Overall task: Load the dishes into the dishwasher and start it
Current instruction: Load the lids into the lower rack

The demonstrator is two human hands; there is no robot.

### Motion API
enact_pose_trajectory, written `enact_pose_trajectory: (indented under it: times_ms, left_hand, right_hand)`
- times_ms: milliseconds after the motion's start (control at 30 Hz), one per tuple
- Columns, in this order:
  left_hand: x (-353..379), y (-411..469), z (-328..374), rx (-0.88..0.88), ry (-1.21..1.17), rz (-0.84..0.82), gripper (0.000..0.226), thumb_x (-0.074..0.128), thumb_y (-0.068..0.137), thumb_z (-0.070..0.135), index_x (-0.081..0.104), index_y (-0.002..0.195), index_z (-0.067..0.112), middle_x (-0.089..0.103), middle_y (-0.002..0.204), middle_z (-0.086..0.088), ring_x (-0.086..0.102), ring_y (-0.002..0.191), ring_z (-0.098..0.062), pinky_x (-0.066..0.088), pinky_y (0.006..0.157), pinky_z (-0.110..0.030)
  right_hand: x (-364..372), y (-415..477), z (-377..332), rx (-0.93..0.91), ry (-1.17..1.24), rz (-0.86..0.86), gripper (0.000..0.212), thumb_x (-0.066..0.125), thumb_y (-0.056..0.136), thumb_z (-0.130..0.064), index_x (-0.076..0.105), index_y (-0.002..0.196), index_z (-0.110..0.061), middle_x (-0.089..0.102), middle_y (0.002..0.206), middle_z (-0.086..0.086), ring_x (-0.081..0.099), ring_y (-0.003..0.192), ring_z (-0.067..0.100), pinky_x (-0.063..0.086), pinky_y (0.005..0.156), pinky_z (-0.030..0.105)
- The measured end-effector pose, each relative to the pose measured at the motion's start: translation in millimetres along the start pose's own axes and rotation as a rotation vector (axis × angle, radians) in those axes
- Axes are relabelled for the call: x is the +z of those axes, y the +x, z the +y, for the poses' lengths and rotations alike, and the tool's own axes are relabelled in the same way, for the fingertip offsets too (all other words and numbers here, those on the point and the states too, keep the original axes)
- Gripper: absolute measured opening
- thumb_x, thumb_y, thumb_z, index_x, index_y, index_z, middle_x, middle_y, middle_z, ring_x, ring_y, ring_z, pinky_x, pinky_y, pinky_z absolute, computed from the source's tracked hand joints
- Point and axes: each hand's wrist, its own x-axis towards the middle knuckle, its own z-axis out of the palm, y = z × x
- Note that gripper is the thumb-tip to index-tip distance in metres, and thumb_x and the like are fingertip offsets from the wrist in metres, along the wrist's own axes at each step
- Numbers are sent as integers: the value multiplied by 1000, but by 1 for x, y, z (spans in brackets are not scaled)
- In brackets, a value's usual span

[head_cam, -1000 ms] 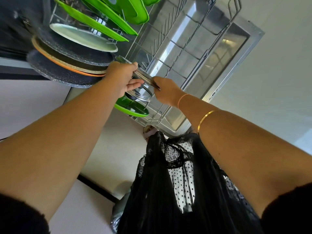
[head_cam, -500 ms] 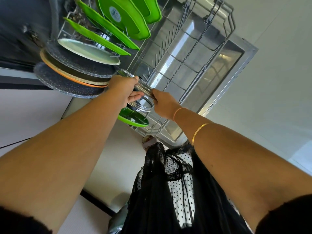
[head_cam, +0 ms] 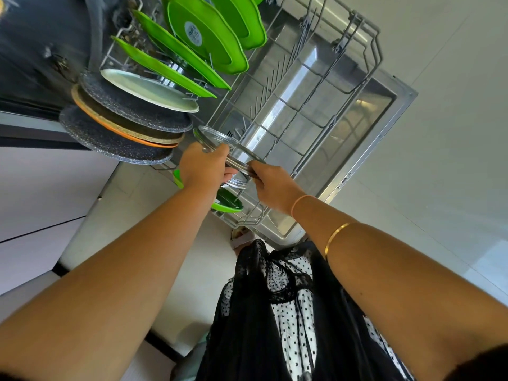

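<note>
I have both hands on the glass lid (head_cam: 217, 137), which sits over the near left part of the rack (head_cam: 324, 78), just right of the dark pans (head_cam: 123, 127). My left hand (head_cam: 204, 169) is curled over its near rim and my right hand (head_cam: 273, 187) pinches the rim's right end. I judge two holds are needed because the lid is wide, slick and breakable. It is tilted on edge, matching the lean of the green plates (head_cam: 209, 42) standing between the prongs at the far left, so I take it that it is meant to slot upright beside the pans. I cannot tell whether a second rim lies beneath. The rack's right half is bare wire, and a green dish (head_cam: 229, 204) lies below my wrists.
</note>
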Motion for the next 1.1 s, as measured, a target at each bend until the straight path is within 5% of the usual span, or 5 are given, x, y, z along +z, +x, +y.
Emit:
enact_pose_trajectory:
  times_ms: [300,433,800,1000,1100]
  left_hand:
    - [-6,-14,-9,248,94,95,10,60,84,15,57,94,13,66,76,-3,64,46,-10,52,45,-21]
    - [-2,-6,-9,162,90,39,13,58,86,17,57,96,10,65,74,-2,66,47,-10,58,57,-31]
    - [3,1,-14,89,10,-73,23,60,91,23,55,107,7,64,85,-7,64,46,-9,55,52,-21]
    - [-14,-5,-26,23,31,-104,24,57,93,19,52,115,8,63,98,-5,67,69,-19,57,54,-21]
    - [-25,-6,-38,-33,35,-111,23,57,94,19,50,115,11,60,111,-10,68,70,-20,56,56,-23]
  right_hand:
    - [14,-8,-1,-78,11,132,27,41,94,1,53,116,-8,52,87,2,52,79,19,49,74,32]
    - [11,-5,4,-52,17,96,21,41,93,2,53,108,-6,55,85,8,53,78,22,50,76,39]
    - [12,-3,7,28,15,53,26,40,96,-1,48,119,-10,54,85,6,54,76,21,51,77,37]
    - [16,3,8,90,5,-157,54,45,94,1,35,141,-23,61,109,16,59,75,21,54,73,33]
    - [22,4,2,69,-96,-217,68,48,88,8,28,146,-20,54,129,17,59,104,31,50,87,36]
